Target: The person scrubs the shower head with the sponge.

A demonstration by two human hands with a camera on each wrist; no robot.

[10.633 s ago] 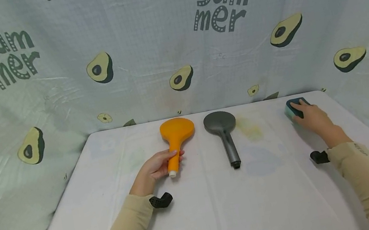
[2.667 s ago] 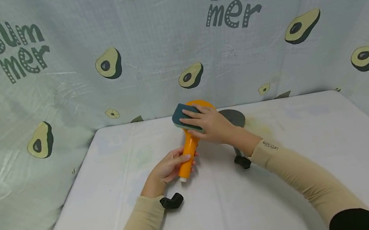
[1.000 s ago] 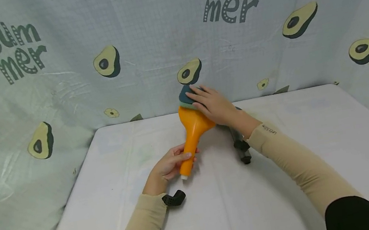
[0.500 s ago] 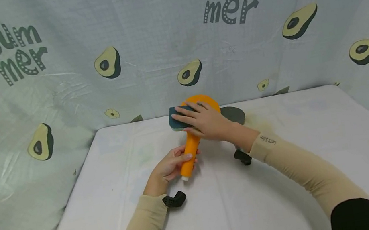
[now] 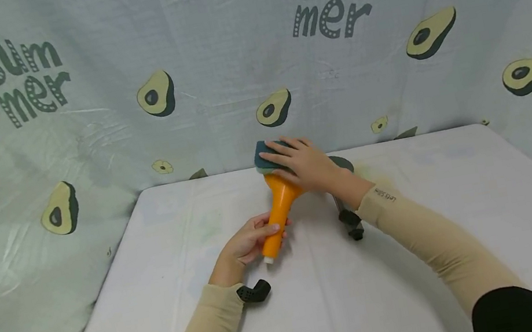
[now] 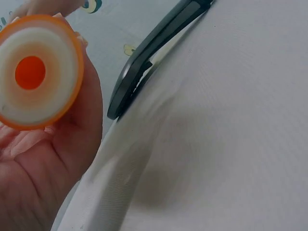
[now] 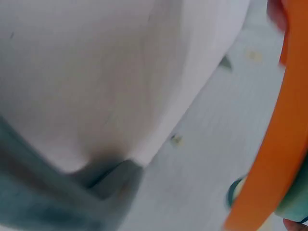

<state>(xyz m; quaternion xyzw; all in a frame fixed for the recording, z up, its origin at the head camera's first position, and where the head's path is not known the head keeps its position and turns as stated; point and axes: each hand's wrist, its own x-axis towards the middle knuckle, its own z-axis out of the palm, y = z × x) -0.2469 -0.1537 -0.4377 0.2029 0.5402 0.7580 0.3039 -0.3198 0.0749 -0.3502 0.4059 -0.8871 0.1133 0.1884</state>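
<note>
My left hand (image 5: 245, 246) grips the handle of an orange handheld shower head (image 5: 279, 202), tilted with its head raised off the table. In the left wrist view, the white hollow end of the orange shower head (image 6: 53, 72) points at the camera. My right hand (image 5: 316, 166) holds a dark-blue and pale-green sponge (image 5: 264, 157) against the head's upper face, fingers spread over it. Sponge and hand hide most of that face. In the right wrist view, the sponge (image 7: 293, 192) shows behind the orange rim, blurred.
A grey shower head (image 5: 341, 162) lies on the white-covered table (image 5: 397, 285), partly hidden behind my right wrist. Behind the table's far edge hangs a pale curtain (image 5: 215, 115) printed with avocados. Black cameras (image 5: 254, 292) sit on both wrists.
Earlier the orange shower head lay on the table and the sponge was at the far right. Since then the shower head was lifted, and the sponge has been moving back and forth over it.
</note>
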